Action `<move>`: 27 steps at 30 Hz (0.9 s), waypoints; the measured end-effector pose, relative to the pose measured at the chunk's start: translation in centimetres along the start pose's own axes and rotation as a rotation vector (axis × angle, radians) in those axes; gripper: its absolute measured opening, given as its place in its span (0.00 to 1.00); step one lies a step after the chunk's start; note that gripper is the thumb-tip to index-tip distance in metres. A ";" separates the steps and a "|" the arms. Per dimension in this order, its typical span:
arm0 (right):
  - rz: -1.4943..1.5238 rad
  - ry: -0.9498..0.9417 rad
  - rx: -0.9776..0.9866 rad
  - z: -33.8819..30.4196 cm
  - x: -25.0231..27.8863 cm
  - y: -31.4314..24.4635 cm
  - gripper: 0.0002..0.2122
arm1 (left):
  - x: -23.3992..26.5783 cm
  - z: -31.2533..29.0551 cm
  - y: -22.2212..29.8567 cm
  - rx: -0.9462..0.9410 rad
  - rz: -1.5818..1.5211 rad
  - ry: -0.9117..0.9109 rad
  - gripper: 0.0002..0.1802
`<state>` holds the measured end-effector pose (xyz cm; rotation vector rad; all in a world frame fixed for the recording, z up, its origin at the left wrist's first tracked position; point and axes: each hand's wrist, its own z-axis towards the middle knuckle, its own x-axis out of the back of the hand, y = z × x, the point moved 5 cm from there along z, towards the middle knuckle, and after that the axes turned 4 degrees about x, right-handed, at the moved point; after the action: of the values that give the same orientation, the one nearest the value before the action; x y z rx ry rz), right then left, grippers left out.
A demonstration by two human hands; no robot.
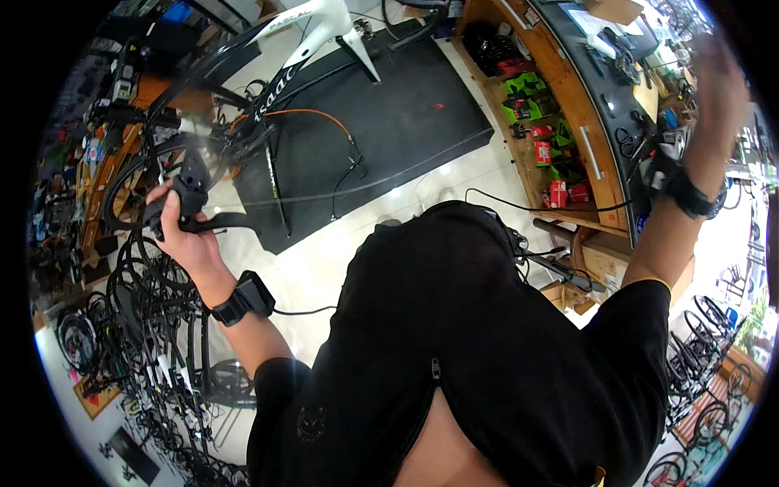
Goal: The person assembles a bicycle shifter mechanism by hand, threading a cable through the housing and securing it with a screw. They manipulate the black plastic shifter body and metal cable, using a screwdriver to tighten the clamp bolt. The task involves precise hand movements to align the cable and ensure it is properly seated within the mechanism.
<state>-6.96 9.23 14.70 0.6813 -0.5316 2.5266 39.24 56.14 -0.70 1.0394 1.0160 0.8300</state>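
Note:
At the left, my left hand (188, 242) is closed round a black bicycle brake-shift lever (191, 185), thumb on its side; the long blade points to the right. Beside it stands a white and black bike frame (304, 49), with an orange cable housing (324, 119) looping out from its front. Far off at the right, my right hand (718, 85) reaches over the workbench (588, 77). Motion smears it near the picture's rim, so its fingers cannot be made out. Each wrist wears a black strapped device.
A black mat (406, 105) lies under the frame. Bench shelves hold red and green boxed parts (542, 154); scissors (626, 140) and tools lie on top. A cardboard box (604, 260) stands below. Several bicycles (154, 325) line the left side. Black wires run from my wrist devices.

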 end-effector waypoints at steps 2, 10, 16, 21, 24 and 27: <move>-0.384 -0.261 0.259 -3.8 -5.6 2.1 0.11 | -1.4 0.3 1.2 -0.014 -0.049 0.022 0.13; 0.555 -0.622 -0.425 -22.3 -26.7 1.3 0.12 | -4.7 -1.2 6.2 -0.149 -0.142 -0.134 0.15; 0.533 -0.795 -0.706 -27.1 -29.7 1.3 0.10 | -3.7 -2.1 9.4 -0.233 -0.149 -0.179 0.19; 0.576 -0.790 -0.764 -29.3 -31.3 3.5 0.09 | -3.8 -2.9 11.1 -0.279 -0.160 -0.121 0.20; 0.546 -0.799 -0.755 -30.0 -32.1 5.4 0.10 | -3.6 -3.3 11.8 -0.276 -0.177 -0.132 0.20; 0.521 -0.760 -0.814 -30.2 -31.9 7.0 0.10 | -4.3 -3.6 11.9 -0.288 -0.176 -0.173 0.20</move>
<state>2.74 7.12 -28.68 1.2458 -2.0633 2.0416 33.58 56.89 11.16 0.7504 0.8018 0.7045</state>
